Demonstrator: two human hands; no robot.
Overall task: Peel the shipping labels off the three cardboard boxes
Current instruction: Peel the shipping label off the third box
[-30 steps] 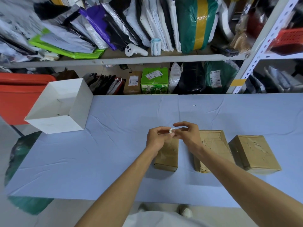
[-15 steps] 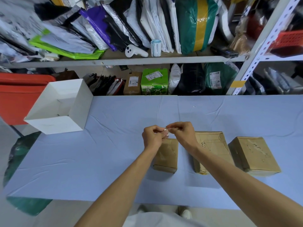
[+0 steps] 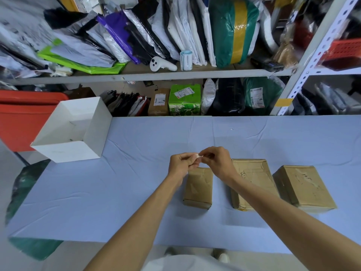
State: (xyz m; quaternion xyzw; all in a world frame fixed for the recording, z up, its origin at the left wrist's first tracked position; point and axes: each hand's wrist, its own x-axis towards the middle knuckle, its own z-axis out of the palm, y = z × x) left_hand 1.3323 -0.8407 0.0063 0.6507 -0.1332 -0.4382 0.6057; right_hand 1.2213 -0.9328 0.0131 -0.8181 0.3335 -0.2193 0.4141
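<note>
Evidently left hand [image 3: 180, 163], right hand [image 3: 216, 163] pinch crumpled label [image 3: 198, 157] over nine-o'clock box [image 3: 198, 186]: light, limp, likely tacky; hold dry edges.

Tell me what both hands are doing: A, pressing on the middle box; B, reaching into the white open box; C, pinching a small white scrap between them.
C: the left hand and right hand meet by the leftmost cardboard box, both pinching a small white scrap between them.
</note>
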